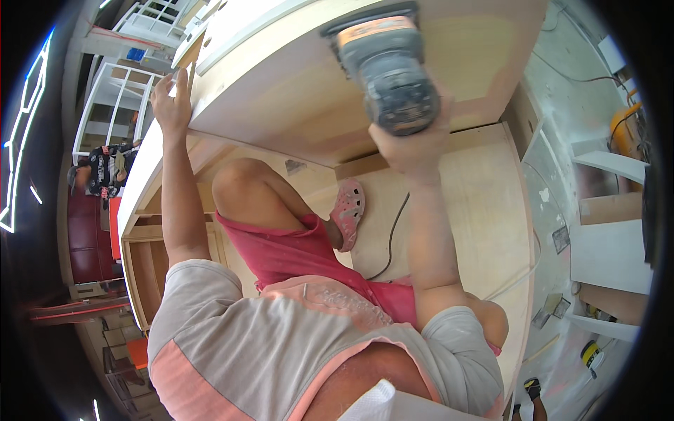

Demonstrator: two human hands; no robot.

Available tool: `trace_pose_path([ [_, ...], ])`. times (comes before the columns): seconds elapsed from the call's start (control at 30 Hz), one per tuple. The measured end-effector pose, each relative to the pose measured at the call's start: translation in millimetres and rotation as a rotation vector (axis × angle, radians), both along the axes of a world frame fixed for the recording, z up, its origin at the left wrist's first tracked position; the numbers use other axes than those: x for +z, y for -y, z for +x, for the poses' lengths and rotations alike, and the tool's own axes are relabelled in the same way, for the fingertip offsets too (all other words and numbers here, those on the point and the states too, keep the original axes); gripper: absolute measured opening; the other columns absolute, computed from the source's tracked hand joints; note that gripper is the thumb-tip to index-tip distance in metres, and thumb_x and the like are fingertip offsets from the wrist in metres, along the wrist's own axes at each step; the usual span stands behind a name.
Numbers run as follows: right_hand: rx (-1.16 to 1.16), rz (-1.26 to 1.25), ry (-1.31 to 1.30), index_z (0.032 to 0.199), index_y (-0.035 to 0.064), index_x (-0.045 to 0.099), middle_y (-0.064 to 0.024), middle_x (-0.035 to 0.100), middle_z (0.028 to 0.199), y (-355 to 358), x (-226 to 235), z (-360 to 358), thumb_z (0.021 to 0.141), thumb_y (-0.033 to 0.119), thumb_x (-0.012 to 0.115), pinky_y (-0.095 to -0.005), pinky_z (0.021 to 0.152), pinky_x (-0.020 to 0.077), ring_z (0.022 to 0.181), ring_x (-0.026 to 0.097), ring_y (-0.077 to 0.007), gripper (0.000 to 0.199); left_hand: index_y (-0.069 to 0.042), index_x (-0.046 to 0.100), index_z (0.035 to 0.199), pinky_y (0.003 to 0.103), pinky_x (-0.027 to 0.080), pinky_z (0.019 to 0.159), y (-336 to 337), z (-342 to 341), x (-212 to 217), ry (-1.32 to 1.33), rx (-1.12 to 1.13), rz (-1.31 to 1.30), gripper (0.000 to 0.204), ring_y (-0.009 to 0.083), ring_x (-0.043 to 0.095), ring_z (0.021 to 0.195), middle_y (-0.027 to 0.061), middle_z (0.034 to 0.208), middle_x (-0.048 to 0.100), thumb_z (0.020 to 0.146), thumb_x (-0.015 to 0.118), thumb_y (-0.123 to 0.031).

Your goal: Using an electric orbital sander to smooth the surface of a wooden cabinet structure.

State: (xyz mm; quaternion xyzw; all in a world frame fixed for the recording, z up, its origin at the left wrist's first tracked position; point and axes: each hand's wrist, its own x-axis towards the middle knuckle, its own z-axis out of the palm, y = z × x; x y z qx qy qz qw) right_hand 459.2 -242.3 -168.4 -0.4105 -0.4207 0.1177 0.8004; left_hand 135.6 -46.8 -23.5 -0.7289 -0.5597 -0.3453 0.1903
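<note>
In the upper centre of the frame, a power sander turns its pad toward a pale wooden panel, its long axis slanting down and slightly right. I judge the step to be sanding; the next move calls for keeping the pad flat. The right hand grips its body; the left hand, upper left, curls over the panel's edge.

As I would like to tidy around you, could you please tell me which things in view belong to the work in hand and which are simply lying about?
In hand:
- power sander, in the right hand
- wood panel, left hand at its edge

Apparently just lying about:
- yellow-orange machine
- white box-like unit
- black-and-yellow item
</note>
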Motion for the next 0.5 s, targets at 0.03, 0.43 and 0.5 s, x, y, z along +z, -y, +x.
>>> trace_pose_path([
  [0.03,-0.002,0.0,0.0,0.128,-0.0012,0.035,-0.0133,0.059,0.104,-1.2,0.3,-2.4,0.058,0.003,0.073,-0.0317,0.079,0.0501,0.093,0.062,-0.0211,0.079,0.002,0.059,0.11,0.039,0.041,0.091,2.0,-0.4,0.1,0.009,0.002,-0.006,0.06,0.0322,0.053,0.105,0.0231,0.106,0.058,0.083,0.059,-0.051],
  [0.43,-0.018,-0.044,0.136,0.128,0.006,0.038,-0.0154,0.058,0.108,3.3,-9.7,-2.2,0.057,0.008,0.079,-0.0349,0.078,0.052,0.094,0.063,-0.0276,0.082,0.002,0.06,0.108,0.04,0.041,0.09,0.1,-0.9,1.0,0.024,-0.038,-0.003,0.059,0.0319,0.053,0.105,0.023,0.106,0.058,0.084,0.059,-0.052],
  [0.5,-0.036,-0.185,0.353,0.128,0.0112,0.041,-0.0137,0.061,0.104,7.6,-8.7,-9.3,0.057,0.01,0.079,-0.0366,0.075,0.0532,0.089,0.064,-0.03,0.08,0.002,0.06,0.108,0.04,0.04,0.09,0.7,-1.6,1.1,0.019,-0.025,-0.005,0.059,0.0319,0.053,0.105,0.023,0.106,0.058,0.084,0.059,-0.052],
])
